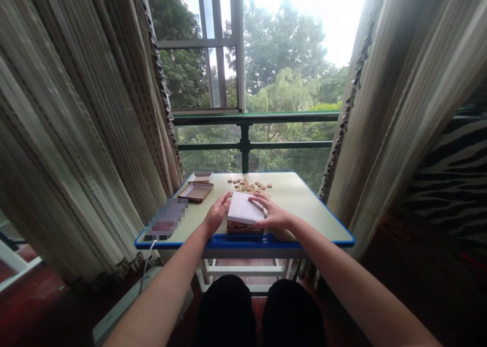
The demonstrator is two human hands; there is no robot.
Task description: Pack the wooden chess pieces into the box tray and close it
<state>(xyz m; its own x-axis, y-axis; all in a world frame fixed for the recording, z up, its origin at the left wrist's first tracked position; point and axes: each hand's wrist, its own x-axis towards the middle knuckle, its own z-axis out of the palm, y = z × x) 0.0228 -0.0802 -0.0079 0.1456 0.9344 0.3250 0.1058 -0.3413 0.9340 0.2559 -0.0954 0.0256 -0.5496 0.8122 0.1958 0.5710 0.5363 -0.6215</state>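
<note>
A flat white rectangular piece (244,208) rests on top of a wooden box (243,227) holding round wooden discs, near the table's front edge. My left hand (217,212) lies against its left side, fingers stretched along the edge. My right hand (272,214) rests on its right side, fingers spread over the top corner. Several loose round wooden discs (249,185) lie scattered just behind it.
The small table (304,212) has a blue rim and stands at a window with a green railing. Two open brown box trays (196,191) sit at the back left. A blurred flat device (166,219) with a white cable lies front left. Curtains hang on both sides.
</note>
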